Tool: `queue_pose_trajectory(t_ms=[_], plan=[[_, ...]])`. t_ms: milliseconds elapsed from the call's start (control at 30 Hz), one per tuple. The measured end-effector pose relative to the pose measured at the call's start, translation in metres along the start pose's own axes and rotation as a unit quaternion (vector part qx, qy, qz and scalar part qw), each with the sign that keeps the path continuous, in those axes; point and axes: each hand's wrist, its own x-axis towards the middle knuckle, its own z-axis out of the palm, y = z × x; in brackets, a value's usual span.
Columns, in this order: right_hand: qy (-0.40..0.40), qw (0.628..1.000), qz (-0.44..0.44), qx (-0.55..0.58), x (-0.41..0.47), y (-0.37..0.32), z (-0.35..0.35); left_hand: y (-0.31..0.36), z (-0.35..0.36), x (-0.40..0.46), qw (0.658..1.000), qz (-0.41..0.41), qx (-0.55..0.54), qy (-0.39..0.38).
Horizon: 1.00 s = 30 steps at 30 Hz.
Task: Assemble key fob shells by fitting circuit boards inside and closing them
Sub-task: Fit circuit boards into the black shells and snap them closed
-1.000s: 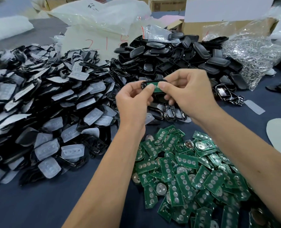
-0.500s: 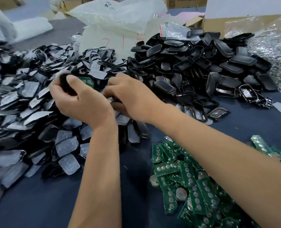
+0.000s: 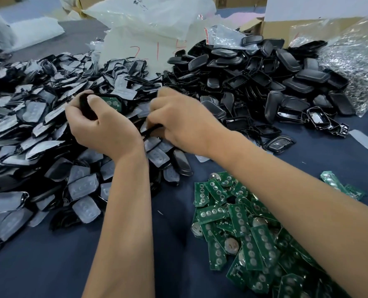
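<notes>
My left hand (image 3: 101,123) grips a black key fob shell half (image 3: 88,108) with a green circuit board (image 3: 112,103) seated in it, held above the left pile. My right hand (image 3: 183,121) reaches into that pile and pinches a black shell cover (image 3: 152,129) with curled fingers. The left pile (image 3: 34,134) is made of black covers with translucent grey button pads. A heap of black shell halves (image 3: 265,82) lies at the back right. Loose green circuit boards (image 3: 243,229) lie in a pile at the front right, under my right forearm.
The work surface is a dark blue cloth (image 3: 49,265). Clear plastic bags (image 3: 148,20) and cardboard boxes (image 3: 286,26) stand at the back. A bag of shiny metal parts (image 3: 355,59) sits at the far right. A loose translucent pad (image 3: 364,139) lies on the cloth at right.
Both hands moved left from in front of the black shell heap to over the pad-cover pile. The left hand kept the shell with the board; the right hand let go and took a cover.
</notes>
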Motion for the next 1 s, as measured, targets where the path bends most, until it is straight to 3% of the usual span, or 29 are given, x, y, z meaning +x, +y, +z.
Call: queue_pose_trajectory(t_ms=[67,133,233,333,433,533,600,633,767,900,1000], plan=[[0.062,0.994,0.071,0.056,-0.018,0.011,-0.008,0.002,0.003,-0.006,1.000,-0.016,0.012,-0.013],[0.149,0.965,0.170,0.136,-0.043,0.024,-0.013,0.006,0.011,-0.023,0.997,-0.049,0.003,-0.064],[0.251,0.867,0.307,0.301,-0.086,0.043,-0.019,0.006,0.024,-0.061,0.967,-0.082,0.029,-0.240],[0.310,0.787,0.367,0.387,-0.126,0.059,-0.023,0.000,0.028,-0.109,0.897,-0.053,0.124,-0.421],[0.318,0.771,0.376,0.403,-0.154,0.071,-0.024,-0.008,0.030,-0.135,0.807,0.033,0.197,-0.556],[0.315,0.767,0.391,0.401,-0.165,0.078,-0.019,-0.013,0.032,-0.137,0.747,0.125,0.262,-0.598],[0.309,0.772,0.378,0.405,-0.167,0.077,-0.015,-0.017,0.032,-0.134,0.727,0.161,0.278,-0.607],[0.307,0.778,0.370,0.403,-0.167,0.077,-0.014,-0.019,0.032,-0.133,0.731,0.165,0.278,-0.601],[0.280,0.809,0.350,0.381,-0.170,0.075,-0.015,-0.019,0.030,-0.125,0.817,0.106,0.176,-0.538],[0.229,0.848,0.323,0.353,-0.169,0.069,-0.013,-0.019,0.025,-0.119,0.801,0.027,0.110,-0.587],[0.265,0.826,0.327,0.375,-0.167,0.067,-0.010,-0.020,0.026,-0.119,0.807,-0.038,0.083,-0.583]])
